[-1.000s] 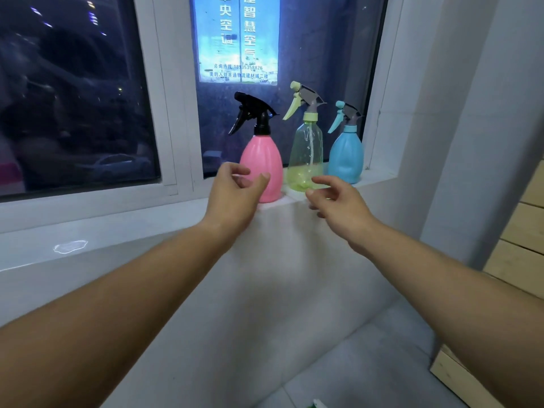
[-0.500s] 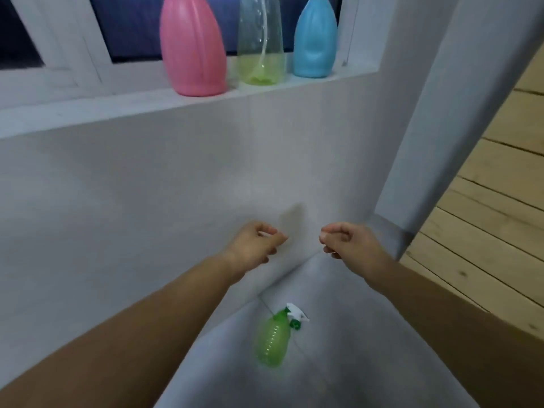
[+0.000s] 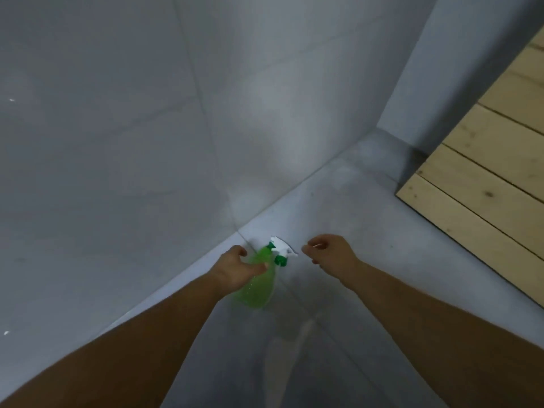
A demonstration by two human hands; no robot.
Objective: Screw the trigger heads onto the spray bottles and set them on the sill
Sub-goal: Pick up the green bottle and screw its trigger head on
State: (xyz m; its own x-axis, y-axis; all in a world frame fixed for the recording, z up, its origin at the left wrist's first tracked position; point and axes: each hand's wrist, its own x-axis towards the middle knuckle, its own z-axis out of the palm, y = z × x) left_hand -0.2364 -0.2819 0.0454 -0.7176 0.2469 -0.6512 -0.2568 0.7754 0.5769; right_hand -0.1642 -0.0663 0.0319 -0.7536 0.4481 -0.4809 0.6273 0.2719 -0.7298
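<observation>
Green bottle [image 3: 259, 287] partly behind left hand [image 3: 235, 269]

Green translucent spray bottle [image 3: 259, 285] on its side, white-and-green trigger head [image 3: 281, 250] beside its neck.

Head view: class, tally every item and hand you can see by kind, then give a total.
Green spray bottles: 1
White trigger heads: 1
Hands: 2, left hand and right hand
Wooden panels: 1
Total: 5
</observation>
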